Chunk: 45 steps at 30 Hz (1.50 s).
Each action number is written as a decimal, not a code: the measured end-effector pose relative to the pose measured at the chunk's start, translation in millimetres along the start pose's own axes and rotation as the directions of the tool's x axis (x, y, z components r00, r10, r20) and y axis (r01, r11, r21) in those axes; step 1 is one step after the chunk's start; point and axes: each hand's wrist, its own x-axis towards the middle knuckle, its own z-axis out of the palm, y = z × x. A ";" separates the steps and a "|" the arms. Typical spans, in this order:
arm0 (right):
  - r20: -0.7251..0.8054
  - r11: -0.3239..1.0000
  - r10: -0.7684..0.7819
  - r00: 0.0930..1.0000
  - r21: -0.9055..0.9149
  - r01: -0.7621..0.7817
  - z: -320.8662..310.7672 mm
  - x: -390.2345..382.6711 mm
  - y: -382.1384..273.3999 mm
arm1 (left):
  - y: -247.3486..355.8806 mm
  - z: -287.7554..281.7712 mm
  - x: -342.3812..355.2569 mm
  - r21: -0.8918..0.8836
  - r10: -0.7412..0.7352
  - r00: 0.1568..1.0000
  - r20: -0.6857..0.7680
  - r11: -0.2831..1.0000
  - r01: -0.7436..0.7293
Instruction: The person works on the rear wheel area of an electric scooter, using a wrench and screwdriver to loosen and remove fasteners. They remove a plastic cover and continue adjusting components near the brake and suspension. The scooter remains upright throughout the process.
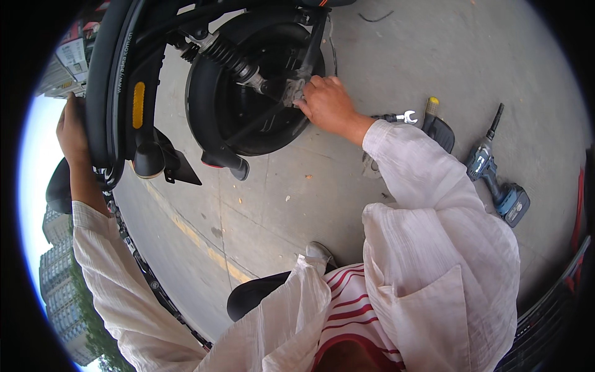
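Our right hand [327, 102] curls its fingers onto the hub of the scooter wheel [248, 87], fingertips hidden. Our left hand [73, 131], left of the wheel, grips behind the black fender [111, 80]; we cannot tell its fingers. A wrench [403, 116] and cordless drill [496, 173] lie right of the wheel.

Scooter rear wheel [248, 93], tipped up off the concrete.
Black tyre w/ black hub, coil-spring shock [232, 59] running diag. across it; black fender [114, 87] w/ orange reflector curves alongside at left.
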 end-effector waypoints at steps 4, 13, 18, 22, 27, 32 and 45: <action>-0.244 0.997 -0.060 0.968 0.035 0.070 0.6 -3.0 -1.1 | -6.4 2.9 1.4 -0.035 0.042 0.999 -0.007 0.999 -0.042; -0.129 0.999 -0.010 0.992 0.032 0.014 2.6 -2.2 -1.7 | -4.5 1.3 3.9 -0.012 -0.030 1.000 0.007 0.999 0.030; -0.043 0.998 0.048 0.998 0.035 -0.046 3.5 -1.9 0.7 | 4.0 5.7 -2.6 -0.029 -0.062 0.998 0.004 0.998 0.062; -0.090 1.000 0.004 0.996 0.006 -0.003 3.6 -2.1 0.0 | -0.1 3.5 1.4 -0.016 0.004 1.000 -0.023 1.000 -0.005; -0.137 0.998 0.016 0.990 0.069 -0.007 -5.2 -3.7 -2.0 | -2.6 3.7 0.2 -0.048 -0.036 0.999 0.013 0.998 0.037; -0.138 1.000 -0.014 0.990 0.022 0.017 3.6 -2.4 1.8 | -5.9 1.3 7.0 -0.047 -0.026 1.000 0.013 0.999 0.026; -0.218 0.999 -0.037 0.975 0.009 0.040 -0.2 -0.8 -1.3 | -4.0 4.8 3.6 -0.059 -0.053 0.998 -0.020 0.997 0.052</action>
